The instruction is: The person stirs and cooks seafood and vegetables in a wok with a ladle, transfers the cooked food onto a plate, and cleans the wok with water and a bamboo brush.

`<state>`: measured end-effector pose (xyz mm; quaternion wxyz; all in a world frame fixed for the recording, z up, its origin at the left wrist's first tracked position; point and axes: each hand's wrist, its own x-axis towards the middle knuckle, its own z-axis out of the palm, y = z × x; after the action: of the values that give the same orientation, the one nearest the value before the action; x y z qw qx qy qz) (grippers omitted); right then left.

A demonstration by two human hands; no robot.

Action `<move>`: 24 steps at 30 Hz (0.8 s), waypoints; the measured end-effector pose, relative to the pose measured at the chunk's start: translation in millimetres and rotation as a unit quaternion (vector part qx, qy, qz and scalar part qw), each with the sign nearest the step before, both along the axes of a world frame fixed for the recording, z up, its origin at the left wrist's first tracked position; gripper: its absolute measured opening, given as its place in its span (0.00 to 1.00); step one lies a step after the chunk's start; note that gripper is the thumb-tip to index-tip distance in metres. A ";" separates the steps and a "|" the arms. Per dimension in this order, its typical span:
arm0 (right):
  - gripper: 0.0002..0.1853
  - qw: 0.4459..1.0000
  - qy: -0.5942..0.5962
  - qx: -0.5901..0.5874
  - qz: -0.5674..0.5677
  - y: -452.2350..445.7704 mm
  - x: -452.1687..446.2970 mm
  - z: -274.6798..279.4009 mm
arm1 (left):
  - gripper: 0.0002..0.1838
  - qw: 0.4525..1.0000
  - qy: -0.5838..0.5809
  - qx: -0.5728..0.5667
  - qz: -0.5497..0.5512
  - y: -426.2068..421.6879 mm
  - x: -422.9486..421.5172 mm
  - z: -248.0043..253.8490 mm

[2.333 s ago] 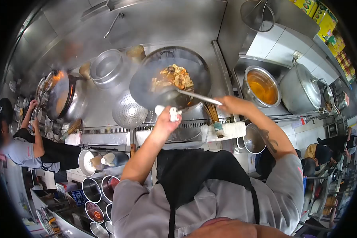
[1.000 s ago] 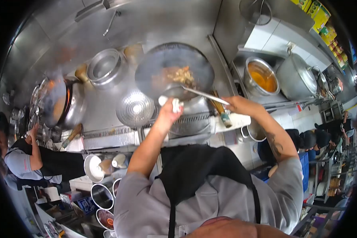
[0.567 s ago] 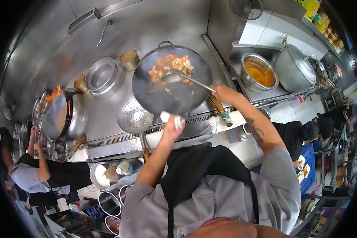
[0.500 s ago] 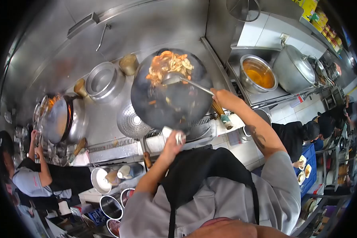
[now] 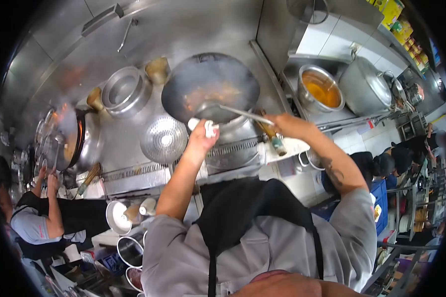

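A large dark wok [image 5: 183, 79] fills the middle of the stove, with steam over the blurred orange and brown food [image 5: 213, 95] inside. My left hand [image 5: 203, 137] is closed around a white cloth [image 5: 209, 128] at the wok's near edge; any handle under the cloth is hidden. My right hand [image 5: 291, 125] grips the end of a long metal ladle [image 5: 245, 113]. The ladle's bowl lies in the near part of the wok, beside the food. Left of my left hand, a perforated strainer [image 5: 164, 139] rests on the steel surface.
Stacked metal bowls [image 5: 125, 93] stand left of the wok. A pot of orange liquid [image 5: 321, 89] and a large lidded pot [image 5: 365, 86] are at the right. A bamboo brush [image 5: 273, 139] lies near the front edge. A co-worker [image 5: 39, 218] stands at another wok [image 5: 86, 141] with flames.
My left hand has moved up and left with the cloth, and the wok has tilted away. The food now lies lower in view, blurred. The ladle is still in my right hand.
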<state>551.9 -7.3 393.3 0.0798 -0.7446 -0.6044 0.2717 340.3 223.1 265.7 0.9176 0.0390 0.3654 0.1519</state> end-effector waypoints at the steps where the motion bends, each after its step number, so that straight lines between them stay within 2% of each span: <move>1: 0.21 1.000 0.001 0.016 0.007 -4.6 -2.5 6.8 | 0.06 1.000 -0.010 0.009 -0.002 -5.1 -4.0 -1.5; 2: 0.21 1.000 0.007 0.027 0.013 -8.7 -5.0 9.9 | 0.04 1.000 -0.015 0.014 -0.003 -12.0 -12.1 -4.6; 3: 0.21 0.994 0.000 0.090 0.059 -12.8 11.4 -11.8 | 0.02 0.999 -0.025 0.026 -0.022 -25.0 -19.4 14.2; 4: 0.22 0.997 -0.012 0.065 0.037 -7.1 11.8 -8.8 | 0.07 1.000 -0.019 0.013 -0.020 -26.6 -21.0 16.4; 6: 0.22 1.000 -0.028 0.010 -0.006 9.2 13.7 -4.9 | 0.08 1.000 -0.003 -0.004 -0.015 -12.4 -12.4 16.0; 7: 0.21 0.995 -0.065 0.075 0.010 21.8 23.5 -22.9 | 0.08 1.000 0.010 -0.015 0.017 -12.2 -8.2 31.9; 8: 0.20 0.994 -0.085 0.070 -0.006 23.8 28.5 -41.9 | 0.07 1.000 -0.007 0.001 0.014 -13.7 -10.5 14.6; 10: 0.17 0.988 -0.131 0.064 -0.041 39.6 22.7 -48.1 | 0.04 0.998 -0.045 0.037 0.008 -15.2 -13.4 -54.1; 11: 0.14 0.978 -0.184 0.085 -0.042 36.1 15.2 -54.9 | 0.06 0.994 -0.100 0.024 -0.029 -28.7 -26.3 -87.3; 12: 0.15 0.967 -0.228 0.116 -0.008 27.5 5.2 -49.7 | 0.07 0.986 -0.155 0.011 -0.064 -45.1 -44.9 -111.1; 14: 0.17 0.960 -0.230 0.159 -0.014 12.6 -4.8 -45.7 | 0.09 0.993 -0.082 0.046 -0.065 -72.4 -65.1 -85.9; 15: 0.17 0.961 -0.232 0.148 -0.016 10.5 -6.0 -44.4 | 0.08 0.990 -0.087 0.078 -0.074 -68.7 -69.6 -93.3; 16: 0.18 0.962 -0.234 0.137 -0.018 6.9 -8.1 -44.9 | 0.06 0.995 -0.043 0.091 -0.024 -62.8 -63.7 -65.8; 18: 0.18 0.966 -0.226 0.124 -0.026 -1.1 -16.3 -43.3 | 0.05 0.997 -0.065 0.030 -0.013 -36.9 -55.4 -23.0; 24: 0.23 0.959 -0.179 0.194 -0.107 -25.8 -25.9 -49.9 | 0.05 0.998 -0.054 0.033 -0.013 -34.0 -56.2 4.6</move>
<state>526.0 -33.1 343.3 0.1418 -0.8114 -0.5671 0.0015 284.1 189.1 270.3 0.9359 0.0656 0.3100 0.1536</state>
